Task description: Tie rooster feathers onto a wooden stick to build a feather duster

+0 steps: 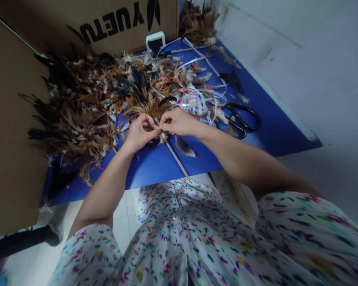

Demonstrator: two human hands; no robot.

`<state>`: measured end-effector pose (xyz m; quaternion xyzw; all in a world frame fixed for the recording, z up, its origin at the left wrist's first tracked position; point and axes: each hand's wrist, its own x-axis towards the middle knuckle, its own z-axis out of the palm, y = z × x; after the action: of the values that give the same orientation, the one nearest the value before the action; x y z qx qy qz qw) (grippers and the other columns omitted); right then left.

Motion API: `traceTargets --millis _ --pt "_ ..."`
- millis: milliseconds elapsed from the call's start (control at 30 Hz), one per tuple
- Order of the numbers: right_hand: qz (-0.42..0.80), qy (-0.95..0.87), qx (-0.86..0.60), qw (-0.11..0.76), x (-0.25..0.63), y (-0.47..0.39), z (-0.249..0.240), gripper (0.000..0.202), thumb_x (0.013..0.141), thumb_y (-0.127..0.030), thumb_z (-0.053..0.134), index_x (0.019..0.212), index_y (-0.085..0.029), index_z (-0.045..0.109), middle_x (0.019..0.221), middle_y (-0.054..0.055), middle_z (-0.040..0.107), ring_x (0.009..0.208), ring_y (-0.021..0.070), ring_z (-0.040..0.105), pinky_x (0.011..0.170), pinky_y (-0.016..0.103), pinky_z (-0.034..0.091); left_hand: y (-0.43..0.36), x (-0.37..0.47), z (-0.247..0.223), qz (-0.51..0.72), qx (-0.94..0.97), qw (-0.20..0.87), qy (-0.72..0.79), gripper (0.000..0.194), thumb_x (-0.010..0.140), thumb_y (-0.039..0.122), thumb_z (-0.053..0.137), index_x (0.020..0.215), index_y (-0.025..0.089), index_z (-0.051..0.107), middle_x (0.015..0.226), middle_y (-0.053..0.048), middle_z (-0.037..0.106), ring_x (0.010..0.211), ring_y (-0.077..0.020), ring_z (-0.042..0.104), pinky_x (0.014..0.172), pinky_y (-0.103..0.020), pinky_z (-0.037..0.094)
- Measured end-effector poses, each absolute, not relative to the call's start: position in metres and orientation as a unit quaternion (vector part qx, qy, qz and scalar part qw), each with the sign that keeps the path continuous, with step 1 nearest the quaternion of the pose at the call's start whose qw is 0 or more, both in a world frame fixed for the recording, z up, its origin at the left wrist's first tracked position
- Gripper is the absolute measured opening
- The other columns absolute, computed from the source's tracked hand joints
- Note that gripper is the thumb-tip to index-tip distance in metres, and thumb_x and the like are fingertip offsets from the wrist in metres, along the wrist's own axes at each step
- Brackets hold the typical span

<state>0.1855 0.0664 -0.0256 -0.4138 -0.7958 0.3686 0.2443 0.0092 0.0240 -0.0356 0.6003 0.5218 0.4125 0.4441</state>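
Near the front middle of the blue table, my left hand (141,132) and my right hand (177,122) meet with their fingertips pinched together. Between them is a small pale strip (157,121), partly hidden by the fingers; both pinches seem to be on it. A thin stick (177,159) runs from below the fingertips toward the table's front edge. At its upper end, brown feathers (146,101) fan out just beyond my hands. A loose grey feather (184,147) lies right of the stick.
A large heap of brown and black feathers (83,103) covers the table's left side. White plastic strips (197,103) lie tangled beyond my right hand, beside black-handled scissors (244,119). Cardboard boxes (113,20) stand behind and left. A wall (316,59) borders the right. The blue table (149,171) ends before my body.
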Motion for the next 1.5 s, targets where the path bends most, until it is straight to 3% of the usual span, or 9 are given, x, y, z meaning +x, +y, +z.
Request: traceTargets --millis 400,733,1033,1500 --pt "0.482 -0.739 -0.402 0.245 0.187 0.069 -0.028 0.010 0.073 -0.008 0.057 0.071 -0.012 0.067 0.050 -0.004 0.056 0.044 0.0070 0.052 0.047 0.018 0.042 0.008 0.023 -0.029 0.371 0.723 0.147 0.564 0.015 0.071 0.018 0.069 0.074 0.020 0.054 0.066 0.005 0.063 0.061 -0.0101 0.058 0.060 -0.022 0.045" --pt "0.526 -0.700 -0.416 0.244 0.187 0.066 -0.022 0.013 0.071 -0.002 0.057 0.069 -0.013 0.064 0.049 -0.005 0.054 0.042 0.0059 0.049 0.043 0.017 0.041 0.006 0.023 -0.032 0.356 0.751 0.075 0.551 0.009 0.075 0.014 0.063 0.074 0.020 0.056 0.070 0.002 0.062 0.064 -0.0117 0.058 0.063 -0.023 0.043" --pt "0.533 -0.690 -0.434 0.226 0.187 0.067 -0.020 0.015 0.072 -0.002 0.059 0.064 -0.014 0.062 0.046 -0.005 0.052 0.042 0.0053 0.049 0.042 0.016 0.042 0.015 0.012 -0.042 0.320 0.819 -0.006 0.477 0.020 0.088 0.017 0.054 0.097 0.021 0.071 0.076 -0.003 0.065 0.074 -0.0149 0.060 0.071 -0.025 0.046" --pt "0.504 -0.717 -0.431 0.215 0.187 0.066 -0.019 0.014 0.070 -0.004 0.057 0.063 -0.014 0.063 0.046 -0.005 0.052 0.042 0.0057 0.049 0.043 0.017 0.039 0.017 0.010 -0.044 0.298 0.827 -0.019 0.476 0.017 0.091 0.021 0.053 0.088 0.020 0.070 0.078 -0.004 0.064 0.076 -0.0156 0.061 0.072 -0.026 0.047"
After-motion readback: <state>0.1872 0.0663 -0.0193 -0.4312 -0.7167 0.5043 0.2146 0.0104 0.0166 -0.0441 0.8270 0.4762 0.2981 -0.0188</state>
